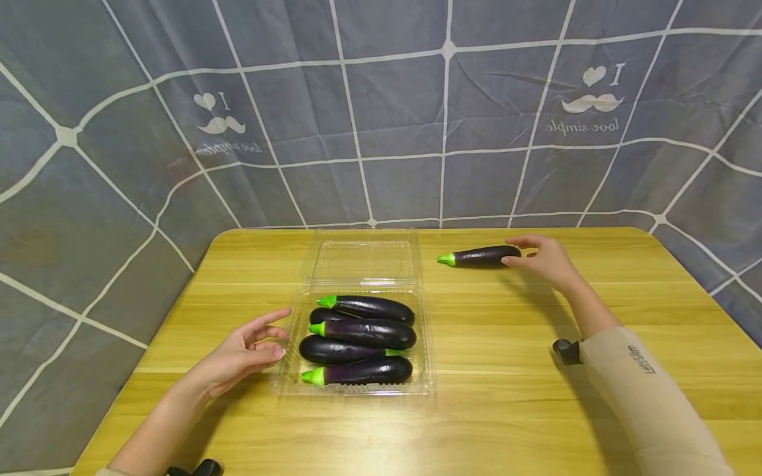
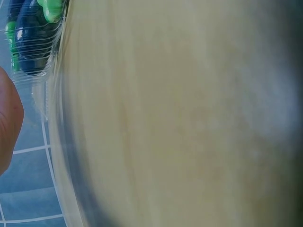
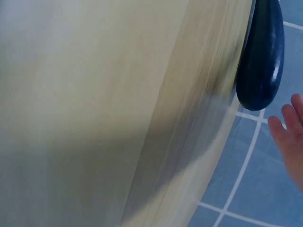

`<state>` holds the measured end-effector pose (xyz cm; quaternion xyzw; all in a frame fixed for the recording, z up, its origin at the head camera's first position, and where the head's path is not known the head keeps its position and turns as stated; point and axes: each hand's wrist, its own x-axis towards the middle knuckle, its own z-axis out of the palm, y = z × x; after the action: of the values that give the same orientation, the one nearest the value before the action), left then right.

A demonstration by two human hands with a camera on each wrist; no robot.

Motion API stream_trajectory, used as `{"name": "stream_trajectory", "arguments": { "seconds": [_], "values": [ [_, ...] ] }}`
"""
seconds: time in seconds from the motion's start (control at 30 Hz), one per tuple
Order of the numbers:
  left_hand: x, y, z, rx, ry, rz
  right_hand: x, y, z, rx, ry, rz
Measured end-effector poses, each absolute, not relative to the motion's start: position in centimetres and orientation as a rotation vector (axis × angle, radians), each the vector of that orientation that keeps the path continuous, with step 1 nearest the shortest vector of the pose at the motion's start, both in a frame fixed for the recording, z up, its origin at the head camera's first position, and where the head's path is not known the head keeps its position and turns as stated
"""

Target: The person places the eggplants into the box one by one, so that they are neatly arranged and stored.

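A clear plastic clamshell box (image 1: 430,370) lies open on the table, holding several dark purple eggplants (image 1: 363,333) with green stems. At its left side is my left hand (image 1: 241,354), fingers spread and nothing held. It appears close to the box wall; whether it touches cannot be told. One more eggplant (image 1: 483,256) lies to the right of the lid, stem pointing left. Around its blunt end my right hand (image 1: 544,263) reaches with thumb and fingers parted. In the right wrist view, a gap shows between the fingers (image 3: 289,120) and that eggplant (image 3: 262,61).
The box's transparent lid (image 1: 364,261) is folded back flat toward the rear edge of the wooden table (image 1: 506,410). Behind and at the sides hangs a grey curtain (image 1: 399,119) with white grid lines. Black straps or mounts (image 1: 567,352) sit near the wrists.
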<state>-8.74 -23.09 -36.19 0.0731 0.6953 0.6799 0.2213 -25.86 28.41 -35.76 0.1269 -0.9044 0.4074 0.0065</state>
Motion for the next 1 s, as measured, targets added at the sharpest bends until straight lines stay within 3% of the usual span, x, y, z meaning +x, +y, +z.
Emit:
{"name": "stream_trajectory", "arguments": {
  "seconds": [0.43, 1.0],
  "values": [
    [-8.3, -23.1, -36.7, 0.221, 1.88, 1.911, -27.9, 28.2, -37.8, 0.57, -2.894, 1.01],
    [-8.7, -23.0, -36.2, 0.197, 1.91, 1.898, -29.0, 27.9, -37.4, 0.629, -2.911, 0.939]
  ]
}}
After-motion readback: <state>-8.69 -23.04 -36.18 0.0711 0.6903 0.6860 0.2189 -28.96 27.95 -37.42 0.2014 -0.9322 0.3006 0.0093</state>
